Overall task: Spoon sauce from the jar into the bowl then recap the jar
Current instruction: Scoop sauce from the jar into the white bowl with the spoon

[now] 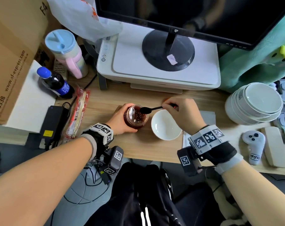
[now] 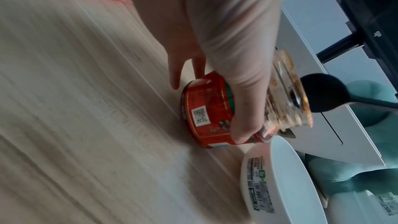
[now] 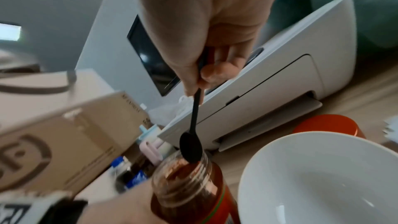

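My left hand (image 1: 120,119) is wrapped around the open jar (image 1: 136,116), steadying it upright on the tabletop (image 1: 145,149). My right hand (image 1: 181,111) pinches the handle of the black spoon (image 1: 150,109), its bowl poised at the jar's mouth, over the sauce. Just beside the jar, the white bowl (image 1: 165,125) shows no sauce yet, so I judge the first scoop is only beginning. The orange lid (image 3: 327,125) lies behind the bowl; transferring sauce and recapping both remain.
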### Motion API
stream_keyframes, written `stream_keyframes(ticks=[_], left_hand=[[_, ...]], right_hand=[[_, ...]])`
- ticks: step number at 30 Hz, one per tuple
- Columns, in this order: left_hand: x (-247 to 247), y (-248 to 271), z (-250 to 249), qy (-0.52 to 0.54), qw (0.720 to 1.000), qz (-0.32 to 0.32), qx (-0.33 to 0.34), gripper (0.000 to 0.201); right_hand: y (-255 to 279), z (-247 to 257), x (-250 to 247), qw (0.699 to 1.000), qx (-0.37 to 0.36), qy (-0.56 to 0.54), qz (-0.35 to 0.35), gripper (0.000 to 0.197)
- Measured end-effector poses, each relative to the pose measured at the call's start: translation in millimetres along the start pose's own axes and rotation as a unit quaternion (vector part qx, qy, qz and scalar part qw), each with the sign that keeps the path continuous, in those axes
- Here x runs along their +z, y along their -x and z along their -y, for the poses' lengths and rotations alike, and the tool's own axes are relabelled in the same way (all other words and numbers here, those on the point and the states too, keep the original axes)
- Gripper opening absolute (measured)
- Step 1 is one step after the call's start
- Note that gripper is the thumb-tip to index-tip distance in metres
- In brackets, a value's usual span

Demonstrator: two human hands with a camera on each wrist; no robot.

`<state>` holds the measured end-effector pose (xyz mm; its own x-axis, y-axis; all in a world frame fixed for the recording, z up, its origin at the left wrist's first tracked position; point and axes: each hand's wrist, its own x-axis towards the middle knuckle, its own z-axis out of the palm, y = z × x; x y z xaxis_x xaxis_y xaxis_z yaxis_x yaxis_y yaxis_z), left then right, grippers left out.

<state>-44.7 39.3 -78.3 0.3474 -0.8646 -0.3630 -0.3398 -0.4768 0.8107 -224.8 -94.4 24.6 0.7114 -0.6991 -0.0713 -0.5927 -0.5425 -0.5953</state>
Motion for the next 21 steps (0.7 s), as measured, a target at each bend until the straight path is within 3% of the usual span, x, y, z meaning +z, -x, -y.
stream_keyframes(ticks=[4,9,21], left_hand=[[-0.1,-3.0,-4.6,-0.02,1.0,0.011,0.006,0.093],[2.4,-4.4,-7.0,-0.013,1.0,0.016,0.002,0.094],[1.1,-5.9,-9.5,-0.03,0.999,0.033,0.014,0.093]], right_hand=[[-0.9,5.9,12.6,0.995,-0.073,0.074,-0.004,0.021],[-7.3,10.6,21.4,0.987,-0.085,0.136,0.01,0.027],[-19.1,15.1,16.0,0.993,0.048,0.084,0.071,0.029]])
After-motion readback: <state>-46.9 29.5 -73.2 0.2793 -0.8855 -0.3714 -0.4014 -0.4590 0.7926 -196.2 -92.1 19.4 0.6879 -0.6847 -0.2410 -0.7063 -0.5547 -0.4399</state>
